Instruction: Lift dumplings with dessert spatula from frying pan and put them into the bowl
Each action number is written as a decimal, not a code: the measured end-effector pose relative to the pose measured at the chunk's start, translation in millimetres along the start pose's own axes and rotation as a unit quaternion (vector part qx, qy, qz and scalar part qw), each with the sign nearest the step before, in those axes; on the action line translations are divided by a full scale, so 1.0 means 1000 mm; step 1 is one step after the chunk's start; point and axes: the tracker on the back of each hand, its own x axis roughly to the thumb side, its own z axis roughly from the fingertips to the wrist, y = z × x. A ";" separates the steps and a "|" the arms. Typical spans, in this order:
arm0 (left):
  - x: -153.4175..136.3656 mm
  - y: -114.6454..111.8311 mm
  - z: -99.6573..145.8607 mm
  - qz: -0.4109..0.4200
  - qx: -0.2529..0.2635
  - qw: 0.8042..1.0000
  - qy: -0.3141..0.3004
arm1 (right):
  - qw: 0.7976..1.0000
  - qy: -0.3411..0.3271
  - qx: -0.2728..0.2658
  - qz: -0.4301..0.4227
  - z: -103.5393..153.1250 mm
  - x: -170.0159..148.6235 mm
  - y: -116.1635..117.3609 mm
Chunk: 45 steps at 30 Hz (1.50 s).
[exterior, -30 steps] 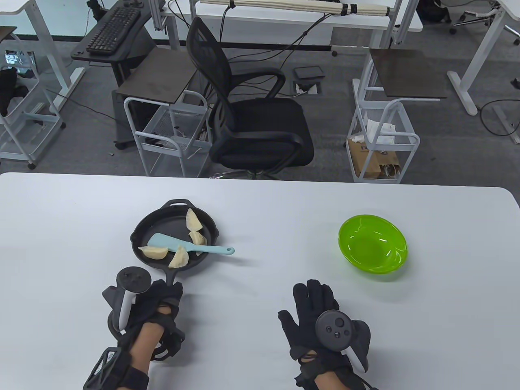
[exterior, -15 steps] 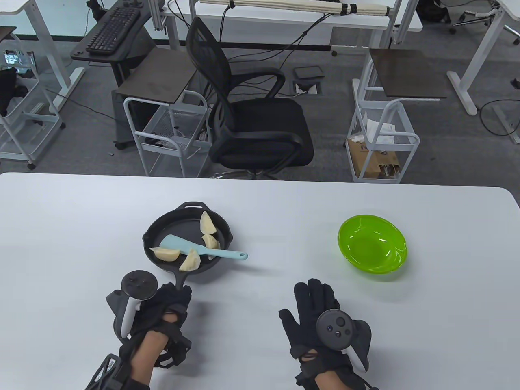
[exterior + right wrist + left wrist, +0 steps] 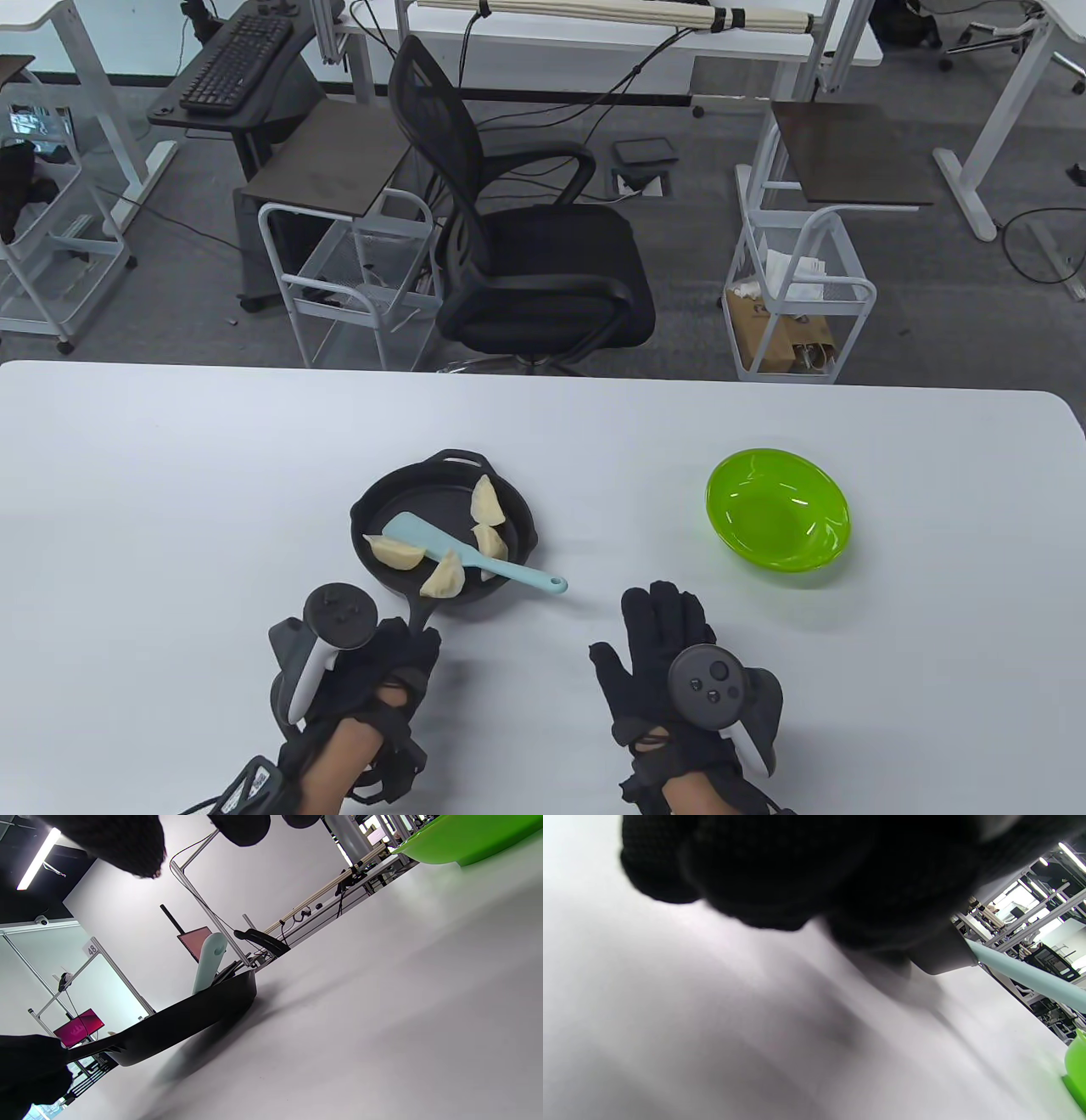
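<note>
Now we have our left hand (image 3: 373, 671) gripping the handle of the frying pan (image 3: 445, 533), which has slid toward the bowl (image 3: 778, 519) compared with a moment ago. Our right hand (image 3: 670, 654) lies flat and holds nothing, nearer us than the bowl. Beyond it, the dessert spatula (image 3: 475, 556) rests among four dumplings (image 3: 395, 553) in the pan, still unlifted; the bowl is empty.

The left hand (image 3: 386, 671) is curled in a grip at the near left. The right hand (image 3: 666, 658) lies flat, fingers straight, at the near right.
</note>
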 end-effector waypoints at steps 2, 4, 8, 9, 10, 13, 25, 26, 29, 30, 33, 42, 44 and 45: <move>0.002 -0.005 0.001 -0.010 -0.010 1.000 -0.002 | 1.000 0.002 0.000 0.001 -0.001 -0.001 0.000; 0.004 -0.010 0.002 -0.022 -0.018 1.000 -0.006 | 1.000 0.003 0.000 0.002 -0.001 -0.001 0.000; 0.008 -0.019 0.003 -0.037 -0.041 0.998 -0.015 | 1.000 0.008 0.003 -0.001 -0.002 -0.002 0.000; 0.009 -0.021 0.003 -0.041 -0.044 0.998 -0.018 | 1.000 0.008 0.002 0.000 -0.002 -0.003 0.000; 0.011 -0.024 0.004 -0.050 -0.049 0.997 -0.022 | 1.000 0.010 0.002 0.000 -0.002 -0.003 0.000; 0.015 -0.031 0.005 -0.065 -0.068 0.995 -0.032 | 1.000 0.017 0.002 -0.003 -0.003 -0.007 -0.001; 0.028 -0.055 0.009 -0.129 -0.113 0.983 -0.058 | 0.998 0.053 0.025 -0.001 -0.014 -0.022 0.003; 0.029 -0.056 0.009 -0.131 -0.113 0.983 -0.061 | 0.998 0.057 0.029 -0.001 -0.015 -0.023 0.004; 0.031 -0.060 0.008 -0.139 -0.122 0.980 -0.070 | 0.996 0.074 0.045 -0.008 -0.020 -0.031 0.008; 0.031 -0.061 0.007 -0.140 -0.126 0.979 -0.073 | 0.995 0.078 0.054 -0.013 -0.022 -0.034 0.009; 0.032 -0.063 0.006 -0.134 -0.133 0.978 -0.086 | 0.991 0.097 0.073 -0.052 -0.025 -0.041 0.011; 0.036 -0.068 0.004 -0.133 -0.161 0.971 -0.116 | 0.971 0.133 0.113 -0.164 -0.030 -0.054 0.018; 0.037 -0.070 0.004 -0.133 -0.168 0.969 -0.121 | 0.970 0.136 0.114 -0.166 -0.030 -0.055 0.018; 0.037 -0.070 0.004 -0.133 -0.168 0.969 -0.122 | 0.969 0.138 0.118 -0.169 -0.030 -0.055 0.018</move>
